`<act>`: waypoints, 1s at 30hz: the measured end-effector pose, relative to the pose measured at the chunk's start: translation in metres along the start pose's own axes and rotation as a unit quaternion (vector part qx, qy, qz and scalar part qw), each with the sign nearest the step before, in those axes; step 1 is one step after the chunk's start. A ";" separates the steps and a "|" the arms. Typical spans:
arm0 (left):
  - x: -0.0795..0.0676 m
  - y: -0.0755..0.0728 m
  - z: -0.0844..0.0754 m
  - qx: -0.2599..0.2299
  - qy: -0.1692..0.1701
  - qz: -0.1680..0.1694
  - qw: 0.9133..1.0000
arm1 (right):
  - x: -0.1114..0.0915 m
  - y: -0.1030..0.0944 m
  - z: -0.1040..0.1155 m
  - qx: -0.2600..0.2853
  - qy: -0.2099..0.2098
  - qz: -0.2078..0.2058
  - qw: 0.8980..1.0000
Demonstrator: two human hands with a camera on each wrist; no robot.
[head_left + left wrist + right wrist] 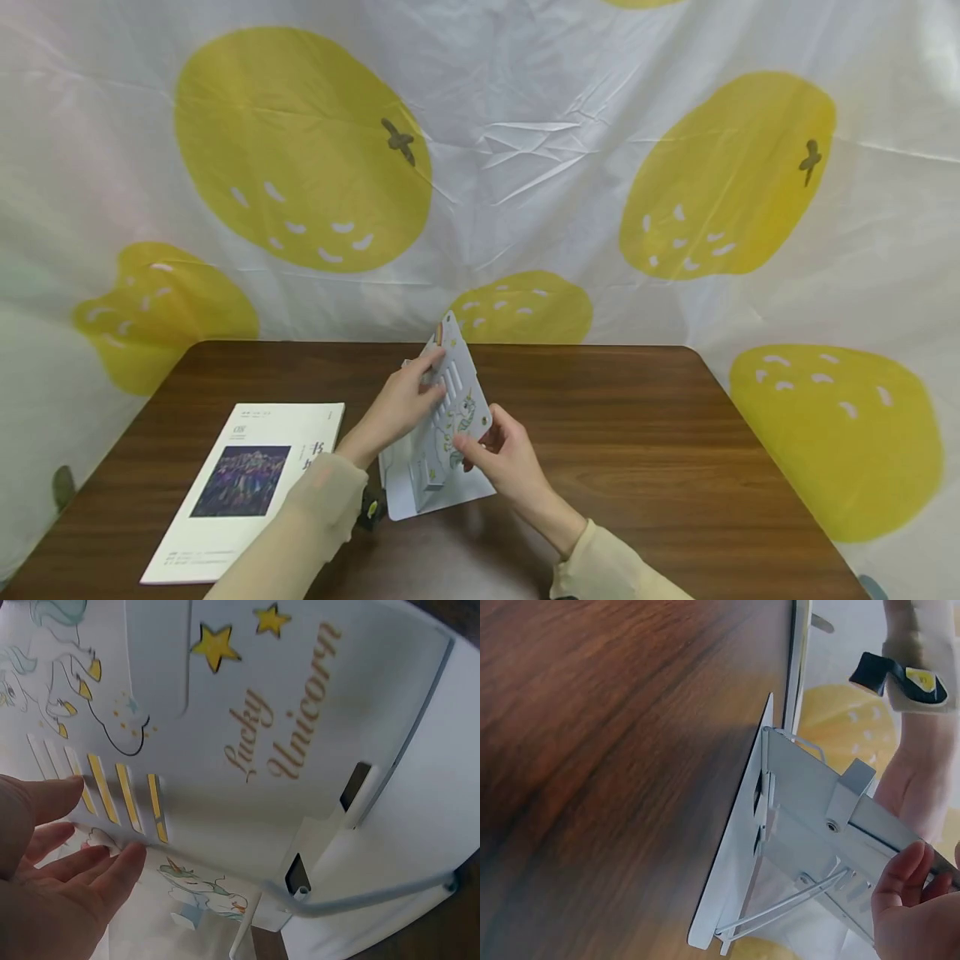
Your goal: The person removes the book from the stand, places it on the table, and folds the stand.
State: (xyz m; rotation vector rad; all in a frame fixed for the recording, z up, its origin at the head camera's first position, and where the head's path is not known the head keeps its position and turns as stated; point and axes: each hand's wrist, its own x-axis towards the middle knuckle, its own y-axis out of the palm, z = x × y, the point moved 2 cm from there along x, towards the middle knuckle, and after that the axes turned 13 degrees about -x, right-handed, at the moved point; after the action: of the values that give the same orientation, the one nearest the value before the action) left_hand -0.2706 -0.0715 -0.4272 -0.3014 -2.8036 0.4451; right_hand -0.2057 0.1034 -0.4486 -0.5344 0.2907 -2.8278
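A white metal book stand (438,433) with unicorn drawings stands partly unfolded on the table, its panel tilted up from a flat base plate. My right hand (513,458) pinches the panel's right edge, thumb in front and fingers behind. The right wrist view shows the back of the stand (780,772), with a wire support running to the base. My left hand (401,408) lies over the panel's left side with its fingers extended. In the left wrist view, the left thumb and fingers (112,877) are near the slots, beside the "Lucky Unicorn" print.
A white book (315,425) with a dark cover picture lies flat on the brown wooden table (637,467), left of the stand. A white curtain (517,150) with yellow fruit hangs behind the table. A dark strap (915,682) is on the left wrist.
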 end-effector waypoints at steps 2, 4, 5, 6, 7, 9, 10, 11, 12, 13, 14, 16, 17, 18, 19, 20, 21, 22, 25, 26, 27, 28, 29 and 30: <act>-0.003 0.001 0.001 0.002 -0.005 0.002 1.000 | 0.000 0.000 0.000 0.004 0.000 0.004 1.000; -0.006 0.001 0.000 0.005 -0.007 0.002 1.000 | 0.000 0.001 0.000 0.007 -0.002 0.007 1.000; -0.008 0.002 -0.001 0.004 -0.007 0.003 1.000 | 0.000 0.001 -0.001 0.007 -0.004 0.008 1.000; -0.009 0.002 -0.002 0.001 -0.008 0.004 1.000 | 0.000 0.001 0.000 0.008 -0.005 0.010 1.000; -0.011 0.003 -0.003 -0.002 -0.008 0.006 1.000 | 0.000 0.002 0.000 0.008 -0.008 0.011 1.000; -0.014 0.003 -0.005 -0.010 -0.007 0.011 1.000 | 0.000 0.003 0.000 0.009 -0.013 0.014 1.000; -0.016 0.003 -0.006 -0.012 -0.007 0.015 1.000 | 0.000 0.003 0.000 0.011 -0.016 0.016 1.000; -0.017 0.003 -0.007 -0.011 -0.007 0.017 1.000 | 0.000 0.004 0.000 0.013 -0.018 0.017 1.000; -0.019 0.003 -0.008 -0.010 -0.006 0.018 1.000 | 0.000 0.005 0.000 0.015 -0.020 0.018 1.000; -0.020 0.003 -0.009 -0.008 -0.006 0.020 1.000 | 0.000 0.005 0.001 0.016 -0.022 0.018 0.999; -0.021 0.003 -0.009 -0.005 -0.004 0.021 1.000 | 0.000 0.006 0.001 0.017 -0.023 0.019 0.999; -0.024 0.003 -0.012 -0.006 -0.001 0.025 1.000 | 0.001 0.008 0.001 0.018 -0.023 0.019 0.999; -0.026 0.003 -0.014 -0.009 0.001 0.028 1.000 | 0.001 0.009 0.001 0.018 -0.021 0.018 0.999; -0.027 0.004 -0.016 -0.013 0.001 0.033 0.999 | 0.001 0.010 0.001 0.017 -0.018 0.017 1.000; -0.029 0.004 -0.018 -0.015 0.002 0.038 0.999 | 0.001 0.010 0.001 0.017 -0.016 0.016 1.000; -0.030 0.005 -0.020 -0.017 0.002 0.042 0.999 | 0.001 0.011 0.001 0.018 -0.013 0.015 1.000; -0.032 0.006 -0.022 -0.020 -0.001 0.045 0.999 | 0.000 0.011 0.001 0.019 -0.010 0.014 1.000; -0.033 0.007 -0.024 -0.020 -0.004 0.047 0.999 | 0.000 0.012 0.002 0.020 -0.007 0.013 1.000; -0.037 0.009 -0.027 -0.025 -0.011 0.047 0.999 | 0.000 0.013 0.002 0.018 -0.004 0.014 1.000; -0.038 0.010 -0.028 -0.030 -0.013 0.047 0.998 | 0.000 0.014 0.002 0.018 -0.004 0.015 1.000; -0.040 0.010 -0.029 -0.035 -0.015 0.048 0.998 | 0.001 0.015 0.001 0.017 -0.004 0.015 1.000; -0.041 0.010 -0.029 -0.039 -0.014 0.049 0.998 | 0.001 0.015 0.000 0.016 -0.004 0.017 1.000; -0.042 0.010 -0.029 -0.045 -0.014 0.050 0.998 | 0.002 0.016 0.000 0.015 -0.005 0.017 1.000; -0.043 0.011 -0.029 -0.050 -0.014 0.052 0.997 | 0.002 0.017 0.000 0.016 -0.006 0.018 1.000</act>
State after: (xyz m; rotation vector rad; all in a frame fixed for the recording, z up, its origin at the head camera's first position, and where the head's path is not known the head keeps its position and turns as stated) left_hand -0.2198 -0.0642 -0.4144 -0.4692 -2.8520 0.3355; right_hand -0.2040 0.0867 -0.4524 -0.5346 0.2499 -2.7885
